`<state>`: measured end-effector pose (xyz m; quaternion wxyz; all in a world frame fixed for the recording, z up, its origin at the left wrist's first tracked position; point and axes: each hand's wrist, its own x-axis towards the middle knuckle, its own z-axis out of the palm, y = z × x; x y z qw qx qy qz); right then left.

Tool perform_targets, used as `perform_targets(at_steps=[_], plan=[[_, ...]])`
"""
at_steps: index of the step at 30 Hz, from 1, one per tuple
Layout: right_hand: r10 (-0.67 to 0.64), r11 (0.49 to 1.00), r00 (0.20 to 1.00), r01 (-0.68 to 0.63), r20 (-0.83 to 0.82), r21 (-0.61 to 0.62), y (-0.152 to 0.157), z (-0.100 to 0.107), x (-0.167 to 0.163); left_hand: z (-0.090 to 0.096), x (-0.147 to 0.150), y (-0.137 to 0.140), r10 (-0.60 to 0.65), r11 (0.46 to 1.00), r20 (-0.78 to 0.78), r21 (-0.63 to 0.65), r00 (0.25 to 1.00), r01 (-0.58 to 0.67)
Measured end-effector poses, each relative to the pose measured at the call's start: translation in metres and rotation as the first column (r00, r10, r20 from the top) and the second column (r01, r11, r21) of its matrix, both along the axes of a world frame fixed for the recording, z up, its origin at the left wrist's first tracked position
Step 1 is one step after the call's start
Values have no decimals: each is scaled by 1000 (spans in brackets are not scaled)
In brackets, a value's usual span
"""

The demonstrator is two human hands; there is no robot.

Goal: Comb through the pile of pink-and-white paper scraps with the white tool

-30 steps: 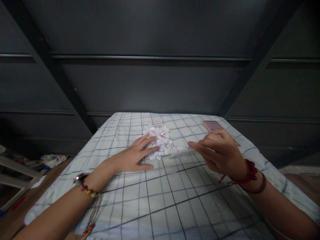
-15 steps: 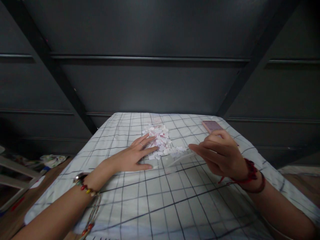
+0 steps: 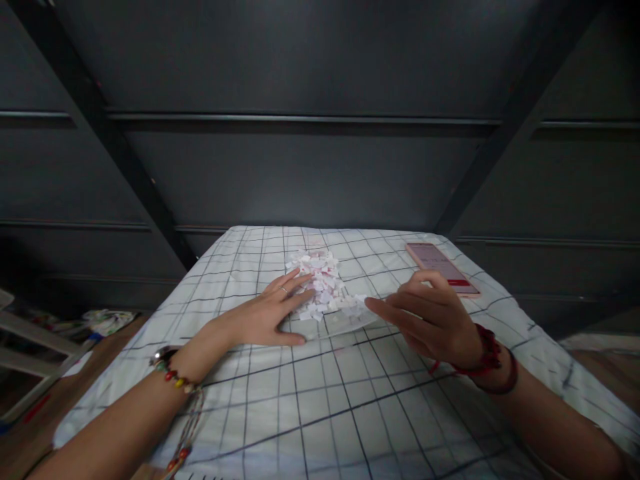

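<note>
Small torn paper scraps [image 3: 325,287], white with some pink, lie in a heap on the checked cloth. My left hand [image 3: 273,313] rests flat with fingers spread, its fingertips over the left side of the heap. Under and in front of the scraps is a thin piece of clear plastic [image 3: 345,325]; whether it is a bag or a sheet I cannot tell. My right hand [image 3: 433,320] is closed in a pinch at the plastic's right edge, close to a few scraps. Its fingers partly hide what they grip.
A pink-edged phone [image 3: 440,263] with a lit screen lies beyond my right hand. The white cloth with dark grid lines [image 3: 320,413] covers the table. Dark panels [image 3: 310,173] rise behind its far edge. A pale chair frame [image 3: 35,360] stands at lower left.
My right hand has moved slightly left and down, lowering the raised edge of the plastic. More of the phone now shows. My left hand has stayed nearly still.
</note>
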<state>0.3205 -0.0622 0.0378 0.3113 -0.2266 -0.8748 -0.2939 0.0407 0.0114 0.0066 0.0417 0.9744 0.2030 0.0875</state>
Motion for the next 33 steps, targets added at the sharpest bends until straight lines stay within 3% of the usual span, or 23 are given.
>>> perform_targets(at_steps=[2,7,11,15,21,25,33], plan=[[-21,1000,1000,21,15,6,1,0,-2,-1,0,0,4,1000,-2,-5,1000,-4],[-228,972,974,227,7,61,3,2,-2,-1,-1,-1,28,1000,-33,-4,999,-28],[-127,992,991,128,-40,15,0,1,-2,1,-1,-1,36,999,-38,-12,999,-37],[-38,999,999,38,15,16,-1,0,-7,1,-1,-1,29,1000,-42,-3,999,-30],[-316,943,948,309,42,123,4,5,-4,-2,-1,1,26,1000,-37,-5,999,-26],[-408,900,913,407,-29,152,4,10,7,-2,-2,1,15,1000,-35,-13,999,-15],[-506,855,861,492,55,163,10,16,27,-3,-2,1,-8,1000,-16,-11,1000,8]])
